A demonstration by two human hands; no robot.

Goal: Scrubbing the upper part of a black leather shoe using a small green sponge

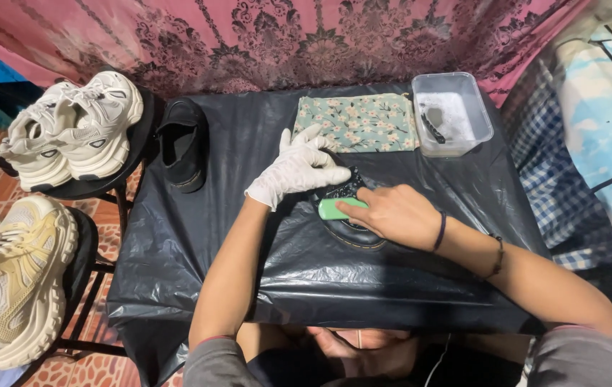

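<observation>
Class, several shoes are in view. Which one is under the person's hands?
The black shoe mid-table, under both hands; the other black shoe lies untouched at the table's left, the pale sneakers on stools.

Glossy black plastic sheet (248,244) under hands; white rubbery glove on left hand (299,168); shiny black shoe (352,229); floral cloth (356,122) beyond.

Bare black plastic sheet (248,251) in front of me, left and right of my arms: free room. Far edge is crowded: black slip-on shoe (182,143) at left, floral fabric pouch (357,122) in the middle, clear plastic tub (453,113) at right. Open gap between shoe and pouch. Pink patterned curtain (263,39) blocks behind.
</observation>
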